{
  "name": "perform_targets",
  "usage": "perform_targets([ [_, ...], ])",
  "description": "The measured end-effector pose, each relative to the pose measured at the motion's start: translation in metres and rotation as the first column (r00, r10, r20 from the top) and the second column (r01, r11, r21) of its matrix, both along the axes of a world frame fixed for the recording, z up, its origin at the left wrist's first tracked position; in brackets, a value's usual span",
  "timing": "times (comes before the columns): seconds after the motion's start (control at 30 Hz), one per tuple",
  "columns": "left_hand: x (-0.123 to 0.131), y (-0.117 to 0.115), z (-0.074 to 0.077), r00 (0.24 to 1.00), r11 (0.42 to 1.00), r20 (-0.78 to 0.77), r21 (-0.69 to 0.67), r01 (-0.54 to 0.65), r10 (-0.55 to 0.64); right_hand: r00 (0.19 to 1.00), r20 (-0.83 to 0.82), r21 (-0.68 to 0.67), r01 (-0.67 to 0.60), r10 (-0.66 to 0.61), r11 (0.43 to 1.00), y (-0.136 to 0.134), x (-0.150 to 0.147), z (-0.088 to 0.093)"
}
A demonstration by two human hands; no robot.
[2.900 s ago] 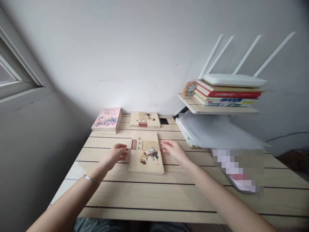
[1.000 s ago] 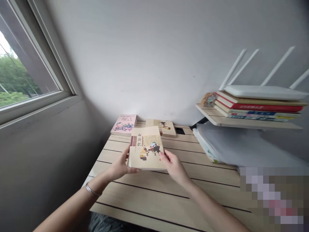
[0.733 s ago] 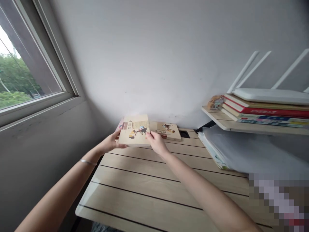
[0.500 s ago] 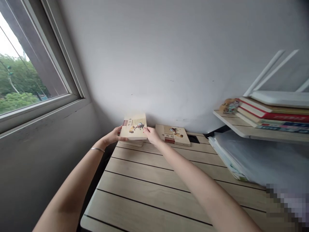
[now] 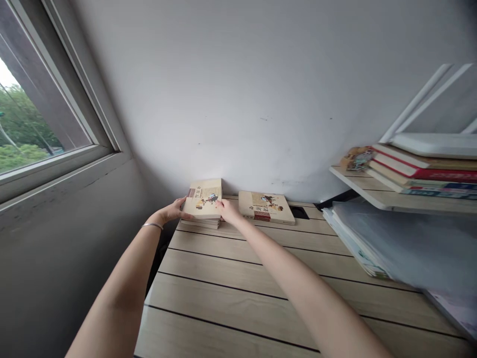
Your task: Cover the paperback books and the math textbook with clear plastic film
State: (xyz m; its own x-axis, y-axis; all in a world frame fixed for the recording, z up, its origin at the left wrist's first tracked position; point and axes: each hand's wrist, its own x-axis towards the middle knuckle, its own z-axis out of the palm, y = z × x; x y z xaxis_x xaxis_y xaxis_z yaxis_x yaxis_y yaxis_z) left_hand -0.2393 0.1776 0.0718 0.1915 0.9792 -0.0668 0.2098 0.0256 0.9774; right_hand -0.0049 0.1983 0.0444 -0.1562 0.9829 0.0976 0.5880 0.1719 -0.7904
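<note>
A cream book with small painted figures on its cover lies on top of a stack of similar books at the table's far left corner. My left hand, with a bracelet at the wrist, is closed on its left edge. On the opposite edge my right hand pinches the same book. To the right of the stack, a second cream book with like artwork lies flat and turned against the wall, touched by neither hand.
The slatted wooden table meets the wall at the back. On the right a raised shelf bears piled books, with plastic folders beneath it. A window is on the left.
Both hands have lowered the cream book onto the stack, and it now sits nearly lined up with the books below. The view has shifted slightly to the right.
</note>
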Motion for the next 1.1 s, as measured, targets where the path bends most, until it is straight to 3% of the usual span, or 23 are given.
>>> perform_targets([
  [0.23,0.003,-0.010,-0.004,0.999,1.000,-0.031,-0.006,0.009,-0.009,0.995,0.089,0.002,0.049,-0.049,0.999,-0.003,-0.006,0.000],
  [0.53,-0.003,-0.012,-0.029,0.963,0.975,-0.201,0.163,-0.149,0.180,0.997,0.076,0.149,-0.016,0.005,0.989,-0.020,0.011,-0.007],
  [0.63,-0.005,-0.014,-0.032,0.951,0.969,-0.243,0.198,-0.145,0.192,0.992,0.052,0.244,-0.120,0.111,0.962,-0.025,0.023,-0.013],
  [0.77,-0.006,-0.013,-0.033,0.929,0.960,-0.293,0.228,-0.161,0.225,0.960,0.152,0.338,-0.273,0.234,0.901,-0.032,0.028,-0.026],
  [1.1,-0.002,-0.017,-0.059,0.895,0.910,-0.269,0.317,-0.267,0.356,0.986,0.066,0.460,-0.168,0.155,0.872,-0.029,0.011,-0.041],
])
